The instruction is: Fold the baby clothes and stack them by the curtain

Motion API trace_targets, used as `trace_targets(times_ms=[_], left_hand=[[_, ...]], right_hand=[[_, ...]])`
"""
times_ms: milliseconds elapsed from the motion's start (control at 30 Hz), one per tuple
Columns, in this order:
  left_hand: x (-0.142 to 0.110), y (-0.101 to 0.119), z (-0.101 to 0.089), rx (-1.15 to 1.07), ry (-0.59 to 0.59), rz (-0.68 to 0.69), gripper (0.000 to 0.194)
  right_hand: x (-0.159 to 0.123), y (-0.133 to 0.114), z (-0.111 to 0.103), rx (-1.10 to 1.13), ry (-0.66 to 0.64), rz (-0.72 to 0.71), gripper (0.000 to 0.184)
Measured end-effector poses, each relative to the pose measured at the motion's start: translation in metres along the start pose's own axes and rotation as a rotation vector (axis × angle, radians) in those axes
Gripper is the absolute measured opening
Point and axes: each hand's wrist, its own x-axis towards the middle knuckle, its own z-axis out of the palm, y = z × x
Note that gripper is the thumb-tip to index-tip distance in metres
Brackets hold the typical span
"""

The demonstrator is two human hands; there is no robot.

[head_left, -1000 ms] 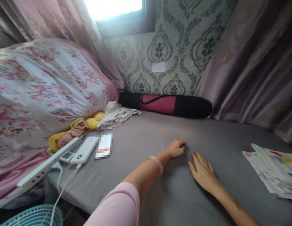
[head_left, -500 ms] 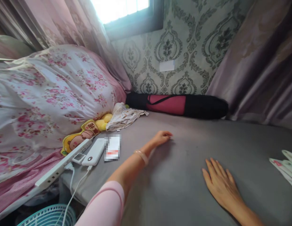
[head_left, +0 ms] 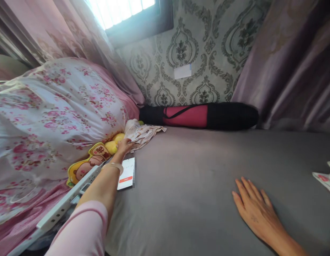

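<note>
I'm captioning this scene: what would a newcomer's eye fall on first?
The black and red bag along the patterned wall probably comes first. Next is the floral cover bulging at left. Then come the left hand at the crumpled cloth and the right hand flat on the grey sheet.

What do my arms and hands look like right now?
Your left arm has a pale pink sleeve and a pale bangle; the left hand is gloveless. Your right hand is also gloveless, with a faint mark on its back; no sleeve shows on that side.
</note>
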Motion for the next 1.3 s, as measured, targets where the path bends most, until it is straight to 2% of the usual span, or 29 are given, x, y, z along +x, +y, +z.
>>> trace_targets(times_ms=[200, 367, 467, 567, 700, 800, 900, 1033, 1200, 1300], left_hand=[[0.007, -0.005, 0.009, 0.002, 0.003, -0.118, 0.027], [0.005, 0.013, 0.006, -0.041, 0.086, -0.140, 0.020], [0.003, 0.037, 0.005, -0.126, 0.156, -0.082, 0.015], [0.003, 0.071, 0.008, -0.242, 0.187, 0.039, 0.018], [-0.006, 0.121, 0.019, -0.403, 0.170, 0.190, 0.020], [-0.027, 0.156, 0.029, -0.499, 0.141, 0.271, 0.022], [-0.061, 0.186, 0.039, -0.569, 0.053, 0.369, 0.022], [-0.112, 0.212, 0.047, -0.619, -0.164, 0.512, 0.022], [-0.162, 0.230, 0.043, -0.553, -0.579, 0.752, 0.028], [-0.182, 0.240, 0.037, -0.480, -0.755, 0.873, 0.026]], right_hand=[[0.002, -0.003, -0.005, 0.005, -0.037, 0.026, 0.068], [0.000, -0.002, -0.004, 0.003, -0.051, 0.041, 0.065], [-0.001, -0.001, -0.002, 0.011, -0.045, 0.039, 0.065], [0.000, -0.001, -0.002, 0.035, -0.041, 0.038, 0.065], [0.000, -0.001, -0.002, 0.034, -0.042, 0.034, 0.066], [0.000, 0.000, -0.002, 0.010, -0.045, 0.026, 0.066], [0.000, 0.001, -0.003, -0.006, -0.045, 0.016, 0.066], [0.000, 0.001, -0.004, -0.006, -0.042, -0.002, 0.066], [-0.001, 0.004, -0.001, 0.061, -0.067, 0.018, 0.062], [0.008, 0.007, -0.007, 0.179, -0.142, 0.033, 0.058]])
